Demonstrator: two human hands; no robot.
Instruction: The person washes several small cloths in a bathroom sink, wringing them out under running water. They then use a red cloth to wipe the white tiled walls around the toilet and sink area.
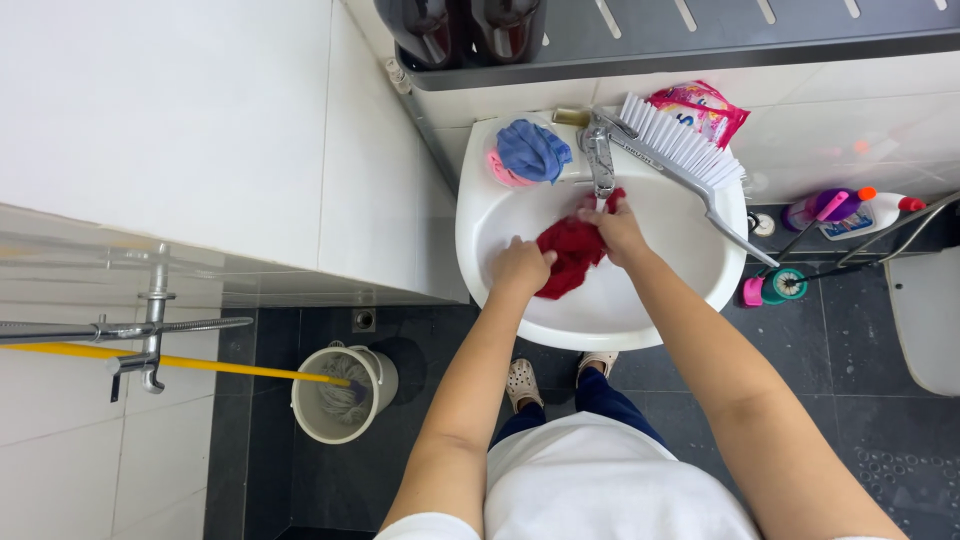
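Both my hands are in a white washbasin [500, 215], gripping a wet red cloth [572, 250]. My left hand [520, 265] clutches the cloth's lower left part. My right hand [617, 228] holds its upper right part, just under the chrome tap [599, 155]. The cloth is bunched between the two hands over the basin's bowl.
A blue cloth [532, 150] lies on the basin's left rim, a white scrubbing brush [690, 155] on its right rim, a pink packet [700, 108] behind. A bucket with a mop [340, 392] stands on the dark floor at left. Cleaning bottles [845, 212] and a toilet edge [925, 310] are at right.
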